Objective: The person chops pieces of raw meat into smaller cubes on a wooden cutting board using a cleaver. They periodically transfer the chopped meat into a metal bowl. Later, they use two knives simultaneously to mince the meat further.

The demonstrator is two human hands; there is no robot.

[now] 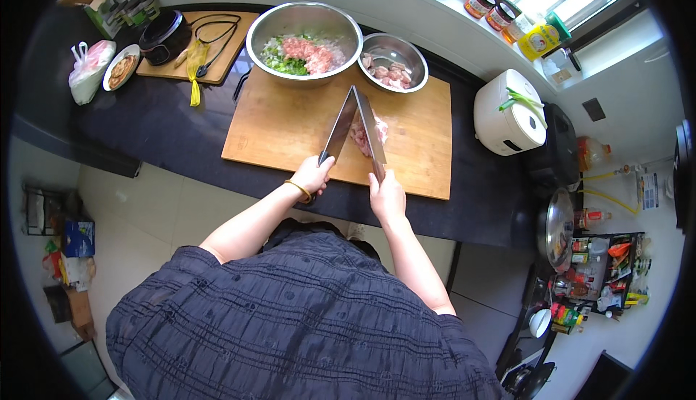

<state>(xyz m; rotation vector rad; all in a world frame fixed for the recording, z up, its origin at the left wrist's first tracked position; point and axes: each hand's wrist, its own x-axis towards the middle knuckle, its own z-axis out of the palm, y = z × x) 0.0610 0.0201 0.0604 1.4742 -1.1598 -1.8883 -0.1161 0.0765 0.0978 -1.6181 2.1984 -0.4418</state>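
Observation:
My left hand [313, 176] is closed round the dark handle of a cleaver [339, 129], and my right hand [388, 196] grips the handle of a second cleaver [370, 128]. Both blades point away from me, their far ends close together over a wooden cutting board [275, 126]. Raw pink meat [360, 138] lies on the board, partly hidden behind the right blade. Beyond the blades stands a large steel bowl [264, 63] holding minced meat [312, 53] and chopped greens [279, 59]. Beside it, a smaller steel bowl [420, 81] contains pieces of raw meat [390, 74].
At the left are a white plastic bag [90, 74], a plate of food [122, 67] and a black pot [162, 38] beside a second board [230, 23] with a cable. To the right, a white rice cooker [507, 114] carries green onions [523, 103]. Jars [489, 10] line the windowsill.

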